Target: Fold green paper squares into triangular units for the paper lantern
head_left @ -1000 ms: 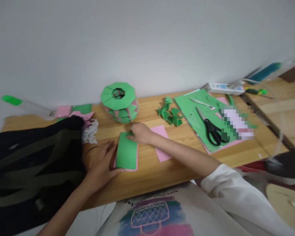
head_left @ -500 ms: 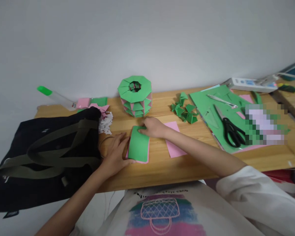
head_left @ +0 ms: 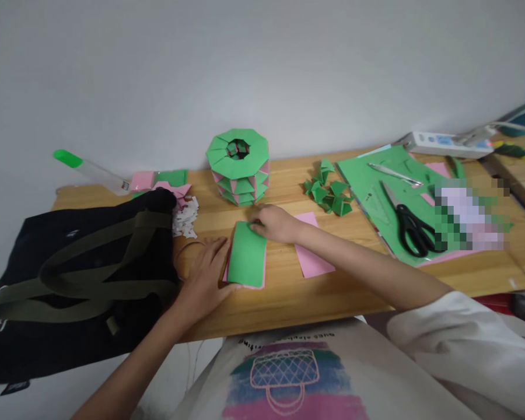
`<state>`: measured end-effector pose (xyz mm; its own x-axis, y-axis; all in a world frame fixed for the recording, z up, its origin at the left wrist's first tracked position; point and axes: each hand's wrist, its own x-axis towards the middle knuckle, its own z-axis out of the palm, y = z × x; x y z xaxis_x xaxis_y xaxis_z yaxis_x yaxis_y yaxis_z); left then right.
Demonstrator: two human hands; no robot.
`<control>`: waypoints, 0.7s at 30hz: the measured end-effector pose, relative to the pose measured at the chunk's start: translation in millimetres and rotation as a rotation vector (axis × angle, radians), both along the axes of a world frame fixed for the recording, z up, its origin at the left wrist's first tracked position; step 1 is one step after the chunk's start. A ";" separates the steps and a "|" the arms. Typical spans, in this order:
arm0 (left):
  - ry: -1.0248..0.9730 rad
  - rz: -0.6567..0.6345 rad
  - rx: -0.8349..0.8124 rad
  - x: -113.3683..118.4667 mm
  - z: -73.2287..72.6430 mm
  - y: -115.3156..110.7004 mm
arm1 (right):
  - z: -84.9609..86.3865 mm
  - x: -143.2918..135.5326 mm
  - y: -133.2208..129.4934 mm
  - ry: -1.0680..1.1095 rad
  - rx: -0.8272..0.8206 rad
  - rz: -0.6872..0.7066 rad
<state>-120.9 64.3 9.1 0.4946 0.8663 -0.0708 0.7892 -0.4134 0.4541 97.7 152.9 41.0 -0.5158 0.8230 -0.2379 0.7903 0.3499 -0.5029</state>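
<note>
A green paper rectangle (head_left: 247, 256) lies over slightly showing pink paper in front of me on the wooden table. My left hand (head_left: 207, 262) rests along its left edge, fingers stretched out and thumb at the near corner. At the far right corner, my right hand (head_left: 273, 224) pinches the green paper, fingers closed. Under my right forearm lies a pink paper rectangle (head_left: 315, 261), partly hidden. Just beyond my hands stands a round green and pink folded-paper structure (head_left: 240, 166) with a hole in its top.
A black bag (head_left: 100, 274) covers the table's left side, with white paper scraps (head_left: 186, 219) beside it. Folded green pieces (head_left: 330, 189) lie right of centre. Black-handled scissors (head_left: 413, 230) rest on large green sheets (head_left: 376, 192); a power strip (head_left: 448, 144) is behind.
The view has shifted slightly. My right hand stays at the far right corner, its fingers drawn in a little more. My left hand keeps its place along the left edge.
</note>
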 end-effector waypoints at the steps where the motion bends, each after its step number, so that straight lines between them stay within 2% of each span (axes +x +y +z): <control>1: 0.024 -0.002 0.007 2.3 2.9 -5.1 | -1.4 2.1 -1.0 0.027 0.010 -0.010; 6: 0.043 0.079 0.100 19.8 12.7 -26.8 | -9.5 21.7 -8.5 0.153 0.044 -0.167; 8: 0.063 0.115 0.121 26.9 12.7 -25.5 | -11.7 31.0 -12.3 0.193 0.043 -0.229; 10: 0.078 0.134 0.130 32.0 10.8 -19.3 | -13.1 36.5 -15.3 0.232 0.036 -0.235; 13: 0.043 0.140 0.144 32.4 7.7 -12.1 | -15.5 33.3 -16.9 0.277 0.035 -0.163; 15: -0.011 0.161 0.144 25.8 8.7 -16.5 | -18.2 24.8 -17.2 0.289 0.044 -0.098; 19: -0.053 0.279 0.081 -1.9 21.8 -51.0 | -22.7 3.8 -28.7 0.321 0.041 0.058; 20: -0.039 0.308 0.033 -9.4 26.0 -62.3 | -22.9 -0.9 -35.1 0.335 0.032 0.101; 21: -0.009 0.375 -0.097 -16.2 29.6 -73.5 | -22.7 -5.2 -42.5 0.350 0.022 0.140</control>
<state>-137.1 -9.2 38.7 0.1456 0.9766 -0.1583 0.8733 -0.0517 0.4844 92.4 110.4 18.4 -0.6706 0.7417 -0.0104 0.5155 0.4560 -0.7255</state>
